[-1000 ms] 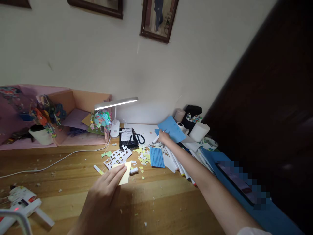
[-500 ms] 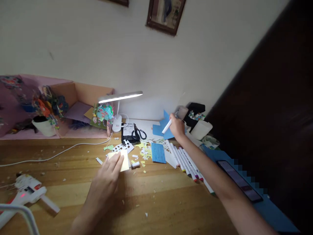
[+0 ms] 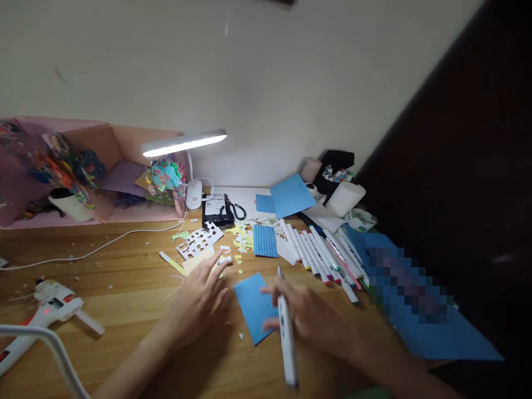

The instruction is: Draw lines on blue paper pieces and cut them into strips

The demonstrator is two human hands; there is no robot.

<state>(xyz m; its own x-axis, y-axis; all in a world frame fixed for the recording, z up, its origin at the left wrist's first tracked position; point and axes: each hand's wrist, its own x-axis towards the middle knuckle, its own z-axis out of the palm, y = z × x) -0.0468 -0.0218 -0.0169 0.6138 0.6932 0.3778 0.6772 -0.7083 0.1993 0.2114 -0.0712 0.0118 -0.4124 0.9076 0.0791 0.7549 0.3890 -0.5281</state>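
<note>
My right hand (image 3: 307,310) grips a white marker (image 3: 286,338). Its outstretched fingers, blurred, reach over a blue piece of paper (image 3: 252,305) on the wooden table. My left hand (image 3: 197,302) rests just left of that paper with its fingers apart. At its fingertips lies a small white marker cap (image 3: 225,260); whether they touch it I cannot tell. Pale yellow paper (image 3: 193,265) is partly hidden beneath the left hand. Behind the hands lies a blue striped card (image 3: 265,241) with dark lines.
Several markers (image 3: 316,255) lie in a row at the right. A lit lamp (image 3: 194,194), scissors (image 3: 233,211) and blue sheets (image 3: 293,197) stand or lie at the back. The left side holds a glue gun (image 3: 52,310) and a pink box (image 3: 141,213). Paper scraps (image 3: 243,238) litter the middle.
My right hand has come from the back blue sheets to the table front, still with the marker. A blue paper now lies in front. My left hand has shifted right, off most of the yellow paper.
</note>
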